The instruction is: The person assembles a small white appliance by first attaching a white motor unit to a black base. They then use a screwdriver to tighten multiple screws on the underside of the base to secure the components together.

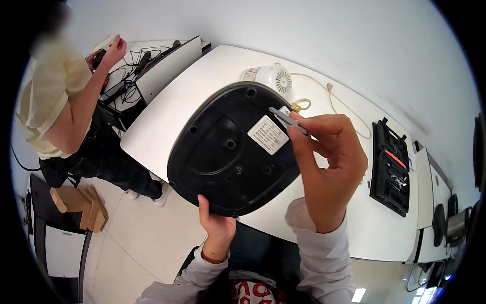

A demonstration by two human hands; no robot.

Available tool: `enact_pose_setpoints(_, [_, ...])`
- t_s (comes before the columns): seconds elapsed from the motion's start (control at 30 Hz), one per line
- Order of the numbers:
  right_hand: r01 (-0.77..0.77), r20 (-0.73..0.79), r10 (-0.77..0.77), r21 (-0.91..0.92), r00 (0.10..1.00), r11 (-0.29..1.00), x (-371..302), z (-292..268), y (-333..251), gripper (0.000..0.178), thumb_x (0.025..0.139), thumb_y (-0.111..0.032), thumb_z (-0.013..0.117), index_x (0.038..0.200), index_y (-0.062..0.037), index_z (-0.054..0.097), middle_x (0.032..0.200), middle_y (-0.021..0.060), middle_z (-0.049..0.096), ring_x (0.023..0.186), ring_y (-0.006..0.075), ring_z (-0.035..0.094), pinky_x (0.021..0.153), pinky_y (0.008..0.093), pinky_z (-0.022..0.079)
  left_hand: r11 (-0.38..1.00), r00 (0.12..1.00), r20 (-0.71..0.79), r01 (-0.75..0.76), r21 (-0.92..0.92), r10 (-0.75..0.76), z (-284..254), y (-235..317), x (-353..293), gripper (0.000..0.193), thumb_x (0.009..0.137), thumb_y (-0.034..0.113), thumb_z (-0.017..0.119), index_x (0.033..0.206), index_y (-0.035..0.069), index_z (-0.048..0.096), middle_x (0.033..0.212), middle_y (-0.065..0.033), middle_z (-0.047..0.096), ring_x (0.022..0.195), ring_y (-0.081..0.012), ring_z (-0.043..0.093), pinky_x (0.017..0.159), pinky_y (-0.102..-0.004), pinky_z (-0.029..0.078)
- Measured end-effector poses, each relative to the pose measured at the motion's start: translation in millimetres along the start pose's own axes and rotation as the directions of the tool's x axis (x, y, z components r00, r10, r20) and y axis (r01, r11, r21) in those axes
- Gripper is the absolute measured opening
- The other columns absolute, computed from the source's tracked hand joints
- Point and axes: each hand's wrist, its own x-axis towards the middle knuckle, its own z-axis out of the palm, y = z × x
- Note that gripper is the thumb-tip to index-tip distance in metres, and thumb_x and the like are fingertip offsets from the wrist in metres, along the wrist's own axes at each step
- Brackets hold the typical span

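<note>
"While the left hand (218, 226) supports from below, the right hand (331, 159) is poised higher, over the right side of the black base (212, 157). Both forearms enter from the lower edge, in pale sleeves (324, 258)."

"Attitude of the base?"

"Held up off the white table (187, 86), in front of the person, its recessed face turned to the camera."

"State of the left grip?"

"Closed on the base's near rim. The thumb lies on the black face; the other fingers are mostly hidden behind it."

"And the right?"

"Narrow, a pinch of thumb and forefinger around a slim grey tool (288, 121), tweezers by its shape. Its point is directed up and to the left, beside the upper corner of the white label (268, 134). Whether it touches the base, I cannot tell."

"Count, please."

"One base, one slim tool, one large label. On the table: one white motor housing (276, 78) with a round vent, behind the base; one pale cord (357, 115) with one plug (329, 87); one black tool case (375, 187) at the right, lying open, with one red-handled item (395, 158) inside. The small pieces in the case are too fine to number."

"Other persons?"

"One co-worker (55, 109), standing at the left, both hands raised near dark cables (132, 76)."
</note>
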Motion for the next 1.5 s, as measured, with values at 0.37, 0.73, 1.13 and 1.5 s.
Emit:
enact_pose_setpoints(0.37, [0.225,0.002,-0.235,-0.296,0.972,0.928,7.5,26.4,11.8,0.017,0.071,0.003,0.071,0.079,-0.0024,0.056,0.074,0.0058,0.058,0.062,0.0182,0.062,0.050,0.0233,0.049,0.996,0.998,0.059,-0.019,0.082,0.014,-7.6,-8.2,-6.8,0.056,0.094,0.043,0.035,0.136,0.008,0.031,0.136,-0.0107,0.041,0.122,-0.0281,0.043,0.100,-0.0417,0.037])
enact_pose_setpoints(0.73, [0.205,0.183,-0.123,-0.539,0.975,0.817,20.4,24.5,-8.8,0.018,0.072,0.000,0.068,0.078,-0.0044,0.052,0.073,0.0042,0.053,0.047,0.0172,0.052,0.041,0.0249,0.040,0.990,0.993,0.114,-0.032,0.138,0.016,-15.9,-11.4,-9.4,0.057,0.093,0.043,0.038,0.137,0.007,0.030,0.136,-0.0086,0.041,0.123,-0.0264,0.042,0.102,-0.0413,0.033])
enact_pose_setpoints(1.13, [0.176,0.172,-0.092,-0.582,0.981,0.794,23.1,24.0,-10.6,0.018,0.072,-0.003,0.070,0.077,-0.0043,0.053,0.071,0.0045,0.053,0.048,0.0178,0.054,0.041,0.0252,0.040,0.989,0.997,0.081,0.001,0.147,-0.013,-23.0,-13.6,-15.0,0.060,0.091,0.045,0.040,0.137,0.008,0.029,0.136,-0.0081,0.041,0.123,-0.0261,0.042,0.103,-0.0414,0.032])
enact_pose_setpoints(1.5, [0.122,0.203,0.015,-0.644,0.979,0.755,27.9,22.3,-24.9,0.014,0.071,0.003,0.070,0.075,0.0021,0.057,0.071,0.0082,0.060,0.063,0.0159,0.062,0.058,0.0236,0.052,0.989,0.999,0.052,-0.013,0.147,0.005,-21.2,-13.5,-18.1,0.060,0.090,0.044,0.044,0.136,0.008,0.031,0.135,-0.0080,0.042,0.122,-0.0260,0.043,0.103,-0.0408,0.033])
